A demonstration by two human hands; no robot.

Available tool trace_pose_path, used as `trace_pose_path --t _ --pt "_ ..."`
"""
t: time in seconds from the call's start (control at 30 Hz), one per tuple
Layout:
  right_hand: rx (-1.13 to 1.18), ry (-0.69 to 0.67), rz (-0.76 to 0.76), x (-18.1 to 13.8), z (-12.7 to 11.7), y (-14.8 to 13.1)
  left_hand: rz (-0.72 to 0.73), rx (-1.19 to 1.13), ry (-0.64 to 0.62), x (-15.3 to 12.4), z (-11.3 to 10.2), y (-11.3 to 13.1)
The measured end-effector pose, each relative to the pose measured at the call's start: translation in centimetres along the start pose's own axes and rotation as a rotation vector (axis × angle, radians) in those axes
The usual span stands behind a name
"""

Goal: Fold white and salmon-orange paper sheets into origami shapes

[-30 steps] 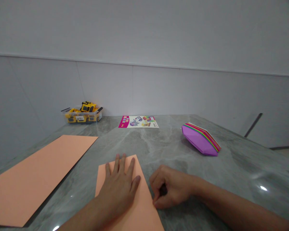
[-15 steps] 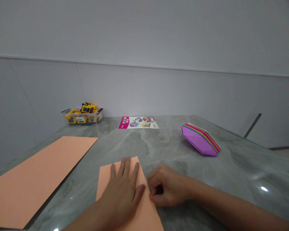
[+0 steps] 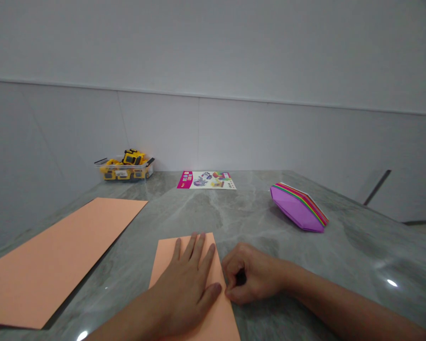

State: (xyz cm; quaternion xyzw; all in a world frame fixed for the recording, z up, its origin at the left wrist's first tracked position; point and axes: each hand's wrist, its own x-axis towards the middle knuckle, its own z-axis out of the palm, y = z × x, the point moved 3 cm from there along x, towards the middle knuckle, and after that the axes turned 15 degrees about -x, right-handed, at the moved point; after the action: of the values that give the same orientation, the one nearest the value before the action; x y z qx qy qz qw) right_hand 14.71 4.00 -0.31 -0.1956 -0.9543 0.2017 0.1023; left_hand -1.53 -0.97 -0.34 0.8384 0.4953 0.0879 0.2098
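A small orange paper sheet (image 3: 165, 258) lies on the grey marble table (image 3: 241, 222) right in front of me. My left hand (image 3: 188, 289) rests flat on it, palm down, fingers spread and pointing away. My right hand (image 3: 250, 274) is curled beside the sheet's right edge, its thumb and fingertips pressed at that edge, next to my left thumb. Whether it pinches the paper or only presses on it cannot be made out.
A large orange sheet (image 3: 57, 255) lies at the left. A fanned stack of coloured paper with a purple top (image 3: 298, 208) sits at the right. At the back by the wall are a yellow toy truck in a clear tray (image 3: 126, 166) and a printed leaflet (image 3: 208, 180).
Both hands and the small sheet have shifted slightly to the right in view. My right hand has slid along the sheet's right edge, closer to my left thumb.
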Motion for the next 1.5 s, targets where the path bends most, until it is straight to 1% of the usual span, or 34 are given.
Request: trace_pose_path --t 0.13,0.37,0.53,0.67,0.8,1.13,1.3,1.5 --pt "-0.006 0.0 -0.002 0.0 -0.1 0.0 0.043 -0.01 -0.035 0.1 -0.3 0.0" --pt "0.025 0.039 0.022 0.5 0.1 1.3 0.051 -0.018 -0.051 0.2 -0.4 0.0" --pt "-0.015 0.09 0.025 0.9 -0.1 1.7 0.05 -0.012 -0.062 0.2 -0.4 0.1" --pt "-0.044 0.091 0.034 1.0 -0.1 1.8 0.043 -0.015 -0.06 0.2 -0.5 0.2" --pt "-0.082 0.126 0.014 1.1 -0.2 2.0 0.037 -0.008 -0.057 0.2 -0.6 0.3" --pt "-0.169 0.222 0.047 2.6 -0.9 3.1 0.039 0.016 -0.063 0.2 -0.6 0.2" --pt "-0.185 0.227 0.049 2.4 -0.9 3.0 0.045 0.011 -0.061 0.3 -0.4 0.0" --pt "-0.144 0.207 0.027 1.7 -0.5 2.4 0.05 -0.001 -0.047 0.2 -0.4 0.0"
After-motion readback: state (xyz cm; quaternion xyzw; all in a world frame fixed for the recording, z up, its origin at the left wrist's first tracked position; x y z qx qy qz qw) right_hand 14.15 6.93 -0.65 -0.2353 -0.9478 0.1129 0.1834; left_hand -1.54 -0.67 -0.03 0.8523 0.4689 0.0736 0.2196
